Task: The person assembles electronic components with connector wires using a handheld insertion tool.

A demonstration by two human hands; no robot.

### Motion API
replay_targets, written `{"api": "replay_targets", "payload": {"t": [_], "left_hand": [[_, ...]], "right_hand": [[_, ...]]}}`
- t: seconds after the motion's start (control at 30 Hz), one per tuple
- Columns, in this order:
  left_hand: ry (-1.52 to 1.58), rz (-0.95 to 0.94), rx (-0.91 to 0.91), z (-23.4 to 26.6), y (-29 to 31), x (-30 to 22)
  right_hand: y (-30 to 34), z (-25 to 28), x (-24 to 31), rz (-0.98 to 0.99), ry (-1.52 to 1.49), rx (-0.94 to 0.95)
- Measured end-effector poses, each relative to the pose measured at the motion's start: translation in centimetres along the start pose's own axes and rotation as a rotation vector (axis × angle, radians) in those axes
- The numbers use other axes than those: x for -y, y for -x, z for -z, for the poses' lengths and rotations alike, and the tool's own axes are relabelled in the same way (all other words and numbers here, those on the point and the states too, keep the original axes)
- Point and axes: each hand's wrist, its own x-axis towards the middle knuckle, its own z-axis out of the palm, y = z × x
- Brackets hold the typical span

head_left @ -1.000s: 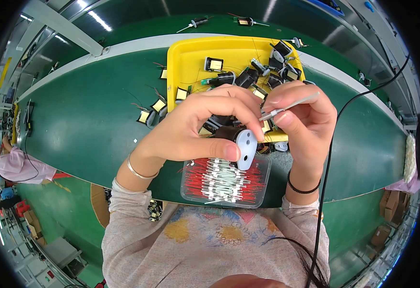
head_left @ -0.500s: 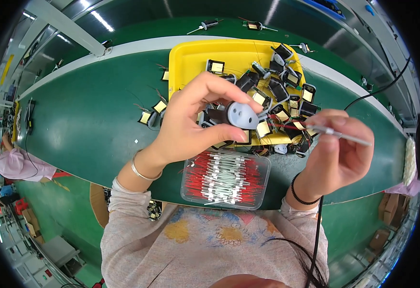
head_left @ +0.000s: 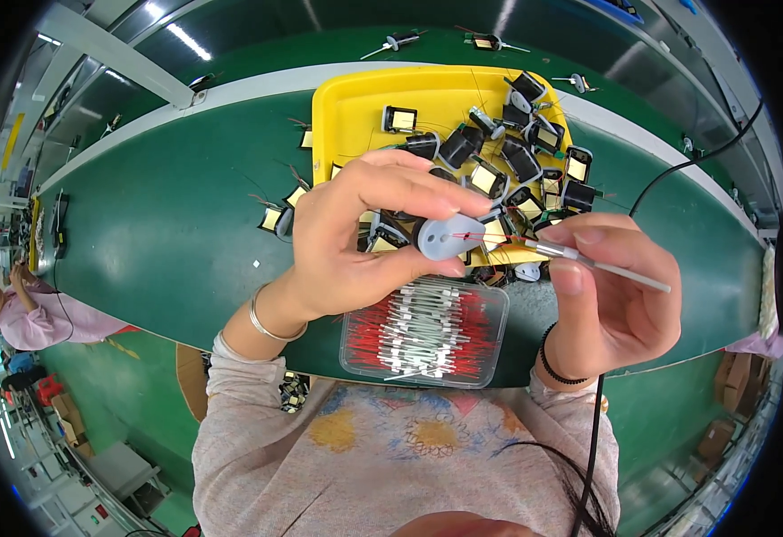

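Observation:
My left hand (head_left: 333, 237) pinches a small black part by its pale grey oval cap (head_left: 436, 240), which has holes in its face. My right hand (head_left: 624, 304) grips a thin white rod with a silver collar (head_left: 560, 251) between thumb and fingers. Fine red wires (head_left: 499, 238) run from the rod's collar to the cap, and their ends meet a hole in it. Below the hands, a clear plastic box (head_left: 502, 345) holds many similar white rods with red wires. Behind them stands a yellow tray (head_left: 351, 100) with several black parts like the held one.
Loose black parts (head_left: 271, 220) lie on the green table (head_left: 167, 215) left of the tray. More capped parts with rods (head_left: 400, 41) rest on a green surface beyond a pale rail (head_left: 257, 88). A black cable (head_left: 669, 179) crosses the right side. Another person (head_left: 38, 313) sits far left.
My right hand has moved slightly left and down, bringing the red wires to the cap. My left hand has shifted a little left, turning the cap's face more toward the right.

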Motion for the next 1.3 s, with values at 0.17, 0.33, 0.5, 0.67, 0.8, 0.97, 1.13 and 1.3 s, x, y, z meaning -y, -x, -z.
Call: {"api": "replay_targets", "payload": {"t": [0.17,0.33,0.5,0.67,0.8,0.97,1.13,1.3], "left_hand": [[-0.042,-0.013,-0.024,-0.2,0.0,0.0],[-0.098,-0.024,-0.040,0.1,0.2,-0.2],[-0.149,-0.041,-0.041,0.1,0.0,-0.4],[-0.275,-0.062,0.062,0.9,0.1,-0.4],[-0.185,-0.081,-0.058,0.1,0.1,-0.3],[-0.233,-0.088,-0.067,0.4,0.3,-0.1],[-0.204,-0.093,-0.070,0.2,0.2,-0.3],[-0.198,-0.085,-0.062,0.2,0.3,-0.5]], "right_hand": [[-0.1,0.0,0.1,0.112,0.047,0.049],[-0.1,-0.5,0.8,0.266,0.190,0.118],[0.0,-0.7,0.5,0.363,0.213,0.059],[0.1,-0.5,0.2,0.388,0.251,0.126],[0.1,-0.3,0.9,0.355,0.282,0.126],[0.1,-0.7,0.6,0.328,0.238,0.125],[0.3,-1.0,0.9,0.342,0.246,0.052],[0.3,-0.7,1.0,0.338,0.231,0.079]]}}
